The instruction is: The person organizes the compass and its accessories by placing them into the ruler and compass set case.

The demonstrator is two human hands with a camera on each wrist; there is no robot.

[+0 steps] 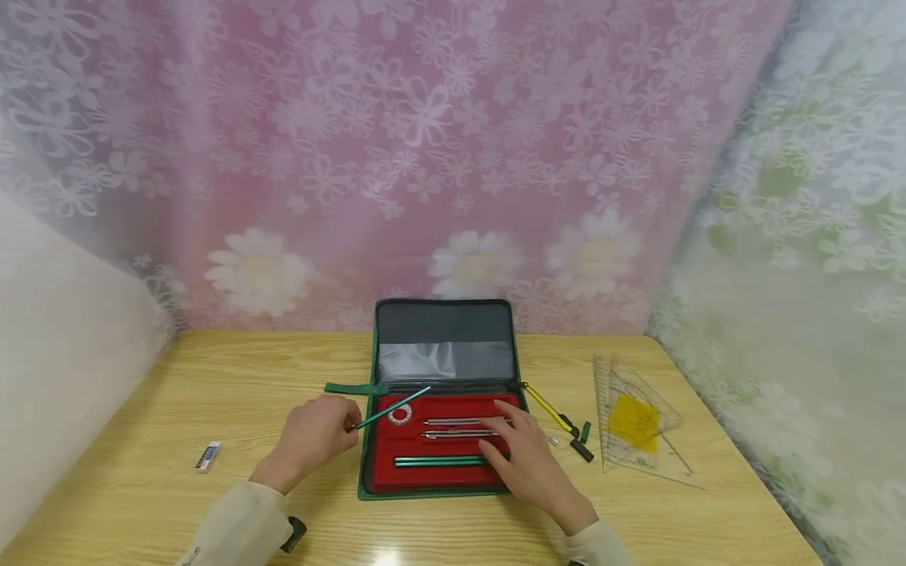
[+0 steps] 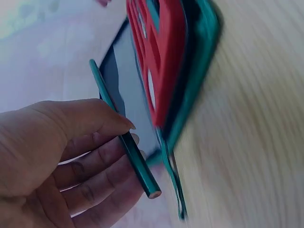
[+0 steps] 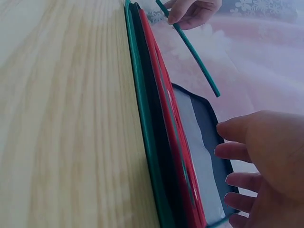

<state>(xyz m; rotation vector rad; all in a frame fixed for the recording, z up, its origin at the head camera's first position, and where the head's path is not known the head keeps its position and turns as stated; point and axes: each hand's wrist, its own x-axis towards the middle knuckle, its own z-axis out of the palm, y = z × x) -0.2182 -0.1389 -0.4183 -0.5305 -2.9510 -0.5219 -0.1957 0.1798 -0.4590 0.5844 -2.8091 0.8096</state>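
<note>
My left hand [image 1: 316,435] pinches a green pencil [image 1: 393,408] between thumb and fingers, at the left side of an open zip case. In the left wrist view the pencil [image 2: 139,165] has a flat, unsharpened-looking near end. The case's red tray [image 1: 388,473] bears silver drawing instruments [image 1: 453,433], a white ring-shaped piece [image 1: 399,414] and two more green pencils [image 1: 439,461]. Over the tray's right part hovers my right hand [image 1: 527,464], fingers spread and relaxed. It hides the pencils' right ends. The right wrist view shows nothing in this hand [image 3: 275,161].
A white eraser [image 1: 208,457] lies on the left. To the case's right are a yellow utility knife [image 1: 548,407], a small dark piece [image 1: 582,450] and clear set squares [image 1: 607,440] around a yellow patch [image 1: 633,422]. The case's lid [image 1: 446,322] stands raised near the curtain.
</note>
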